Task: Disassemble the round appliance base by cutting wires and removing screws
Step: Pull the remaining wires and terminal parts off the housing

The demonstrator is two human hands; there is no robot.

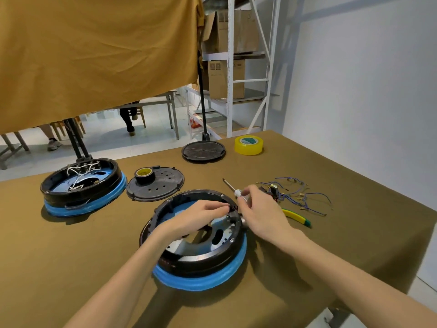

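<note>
A round black appliance base [201, 256] with a blue ring underneath lies open in front of me on the olive cloth. My left hand [201, 216] reaches inside it, fingertips pinching a small black part at the far right rim. My right hand [260, 214] hovers just right of that rim and holds a screwdriver [230, 185] by its white handle, the metal shaft pointing away to the upper left. A pile of cut blue wires [298, 195] with connectors lies to the right. Yellow-green handled cutters [298, 217] lie beside my right wrist.
A second opened base [80, 185] with white wires sits at the left. A black cover plate [160, 185] carries a roll of black tape [144, 175]. Another black lid [203, 151] and a yellow tape roll [248, 144] lie farther back. The table edge runs along the right.
</note>
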